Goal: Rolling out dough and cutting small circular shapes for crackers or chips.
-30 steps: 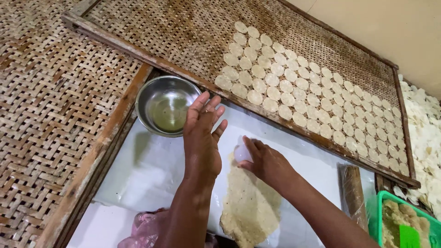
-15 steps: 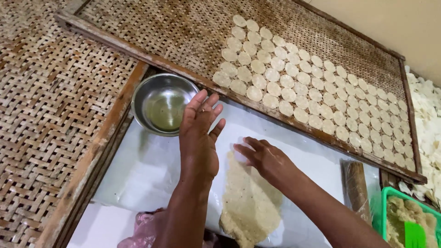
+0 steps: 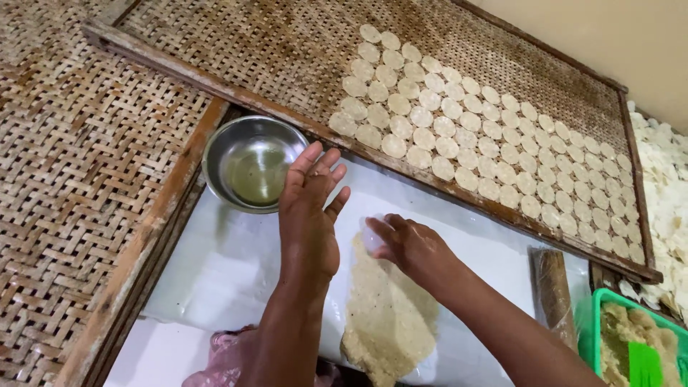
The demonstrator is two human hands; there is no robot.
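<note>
Left hand: your left hand [image 3: 308,208] hangs raised above the white sheet [image 3: 215,272], back toward the camera. Its fingers [image 3: 319,168] point toward 12 o'clock, straight and slightly spread, holding nothing.
Right hand: your right hand [image 3: 408,247] rests at the 12 o'clock end of the dough [image 3: 387,308]. Its fingers [image 3: 383,240] curl down around a small clear round cutter [image 3: 373,235] and press it onto the dough.
Dough: a long, flat, pale, grainy strip lying on the white sheet, running from your right hand toward 6 o'clock, between your two forearms.
Bowl: a round metal bowl [image 3: 254,172] sits at 10 o'clock from your left hand, just beside the fingertips but not touching them. A little clear yellowish liquid [image 3: 258,179] lies in its bottom.
Sheet: the white sheet covers the desk under the dough and the bowl.
Rack: a woven bamboo rack [image 3: 236,50] in a wooden frame lies at 12 o'clock from both hands. Rows of small pale round discs [image 3: 459,115] fill its right half, close together.
Mat: another woven rack [image 3: 79,179] lies at 9 o'clock from the bowl.
Roller: a brown wooden roller [image 3: 553,287] lies at 3 o'clock from your right hand, well apart from the dough.
Tub: a green plastic tub [image 3: 595,315] at 4 o'clock holds more grainy dough.
Heap: a loose pile of white discs [image 3: 666,179] lies past the rack's right edge.
</note>
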